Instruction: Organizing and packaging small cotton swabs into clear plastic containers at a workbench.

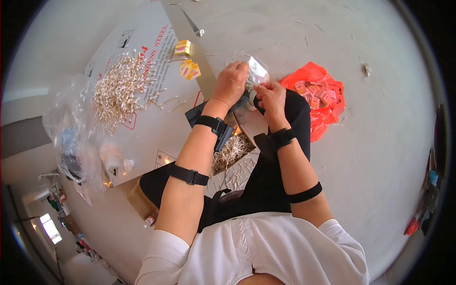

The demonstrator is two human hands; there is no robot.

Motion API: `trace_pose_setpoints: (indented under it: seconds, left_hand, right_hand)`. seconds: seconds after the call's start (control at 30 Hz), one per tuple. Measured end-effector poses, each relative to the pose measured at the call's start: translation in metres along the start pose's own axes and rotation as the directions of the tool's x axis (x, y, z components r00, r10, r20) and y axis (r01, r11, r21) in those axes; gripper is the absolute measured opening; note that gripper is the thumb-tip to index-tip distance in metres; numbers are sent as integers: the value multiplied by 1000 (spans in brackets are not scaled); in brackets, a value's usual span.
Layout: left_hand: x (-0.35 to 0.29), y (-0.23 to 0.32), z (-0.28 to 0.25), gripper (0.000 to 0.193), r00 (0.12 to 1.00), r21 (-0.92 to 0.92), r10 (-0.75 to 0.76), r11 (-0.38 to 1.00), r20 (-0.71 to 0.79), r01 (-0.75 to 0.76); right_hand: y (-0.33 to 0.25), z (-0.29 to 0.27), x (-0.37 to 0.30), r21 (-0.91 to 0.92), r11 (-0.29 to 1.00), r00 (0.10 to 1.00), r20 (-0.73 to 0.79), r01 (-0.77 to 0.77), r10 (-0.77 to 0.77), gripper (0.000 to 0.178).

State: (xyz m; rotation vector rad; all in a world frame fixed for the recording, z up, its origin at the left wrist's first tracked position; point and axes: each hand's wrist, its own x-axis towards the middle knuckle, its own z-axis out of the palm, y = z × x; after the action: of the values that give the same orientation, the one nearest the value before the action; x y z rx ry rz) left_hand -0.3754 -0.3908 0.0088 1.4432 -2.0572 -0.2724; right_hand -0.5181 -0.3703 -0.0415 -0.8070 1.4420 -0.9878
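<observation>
Above my knees, my left hand (pixel 232 81) and my right hand (pixel 272 98) pinch a small clear plastic bag (pixel 257 70) between them. The left fingers are at its left side and the right fingers at its near edge; glare hides what, if anything, is inside. A red plastic bag (pixel 311 71) lies open just right of my right hand, with several small orange-red boxes (pixel 317 92) in it. Below my left forearm, a cardboard box (pixel 247 143) holds many cotton swabs (pixel 232 151).
On the white table (pixel 142 156) at the left lies a big heap of cotton swabs (pixel 122 90), with yellow small boxes (pixel 190 70) near its edge. A large clear plastic bag (pixel 66 118) hangs over the table's left side. A knife (pixel 192 23) lies ahead. Loose swabs (pixel 232 178) litter the floor.
</observation>
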Motion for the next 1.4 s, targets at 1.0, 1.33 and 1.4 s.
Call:
trace_pose_setpoints:
  seconds: [1.0,1.33,1.4]
  left_hand:
    - [-23,-42,-36,11,914,-216,-98,957,393,196]
    - [-34,-46,-58,10,894,-20,-185,977,408,211]
    - [-37,-47,-61,9,893,21,-197,978,404,206]
  right_hand:
    - [18,35,-71,349,916,977,145,-196,154,15]
    - [35,58,-76,-94,915,919,19,393,-393,19]
    - [38,55,-78,-94,942,945,-13,323,-326,20]
